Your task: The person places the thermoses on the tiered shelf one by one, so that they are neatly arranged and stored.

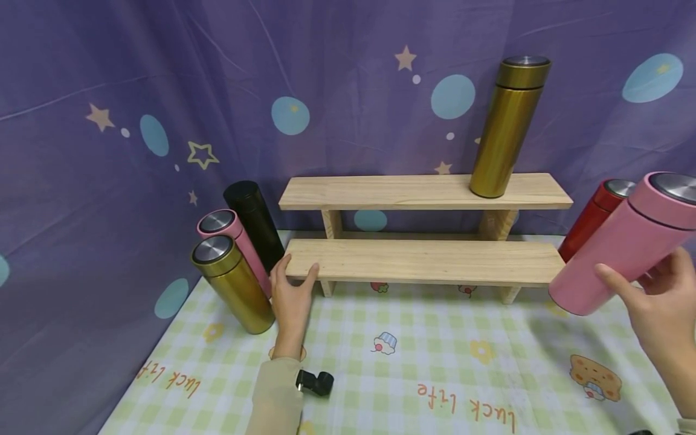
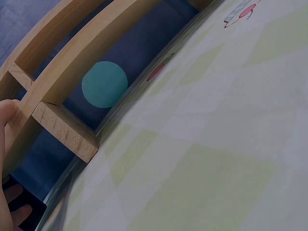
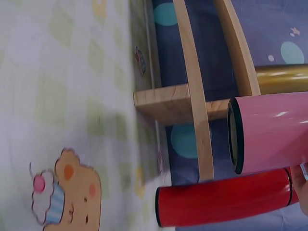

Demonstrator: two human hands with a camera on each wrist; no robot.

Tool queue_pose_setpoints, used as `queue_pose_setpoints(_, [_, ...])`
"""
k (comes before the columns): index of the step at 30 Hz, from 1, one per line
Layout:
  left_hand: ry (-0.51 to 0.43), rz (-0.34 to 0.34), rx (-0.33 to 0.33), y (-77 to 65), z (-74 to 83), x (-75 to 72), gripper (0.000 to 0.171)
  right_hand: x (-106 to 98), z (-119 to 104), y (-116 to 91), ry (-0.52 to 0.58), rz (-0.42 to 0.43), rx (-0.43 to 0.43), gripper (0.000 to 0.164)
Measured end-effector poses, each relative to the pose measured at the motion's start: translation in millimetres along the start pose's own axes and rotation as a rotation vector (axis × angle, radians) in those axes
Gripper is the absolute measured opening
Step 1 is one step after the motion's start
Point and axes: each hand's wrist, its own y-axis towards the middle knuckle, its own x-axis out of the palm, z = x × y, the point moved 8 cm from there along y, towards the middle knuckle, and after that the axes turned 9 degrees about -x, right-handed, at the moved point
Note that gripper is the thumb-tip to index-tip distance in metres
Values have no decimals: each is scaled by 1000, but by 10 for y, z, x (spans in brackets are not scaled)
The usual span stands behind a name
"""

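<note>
My right hand (image 1: 666,296) grips a pink thermos bottle (image 1: 620,251), thumb on its near side. The bottle leans, raised over the cloth, its base beside the right end of the lower shelf. In the right wrist view the pink thermos (image 3: 274,134) overlaps a red thermos (image 3: 221,199). At the left end of the two-tier wooden shelf (image 1: 424,261), my left hand (image 1: 292,296) holds the lower board, thumb at the front edge. The left wrist view shows the thumb (image 2: 7,111) against the board, with other fingers below it. A gold thermos (image 1: 508,130) stands on the upper board's right part.
Left of the shelf stand a black bottle (image 1: 255,223), another pink thermos (image 1: 231,229) and another gold thermos (image 1: 236,287). The red thermos (image 1: 592,217) is behind the held bottle. A checked cloth (image 1: 402,374) covers the table; a purple curtain (image 1: 348,72) hangs behind.
</note>
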Motion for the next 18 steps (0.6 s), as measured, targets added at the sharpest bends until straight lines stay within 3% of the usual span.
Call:
queue_pose_setpoints(7, [4, 0, -2, 5, -5, 7, 76, 144, -75, 33, 247, 18, -55, 71])
queue_pose_setpoints(18, [3, -5, -1, -3, 3, 3, 76, 416, -132, 59, 383, 12, -18, 70])
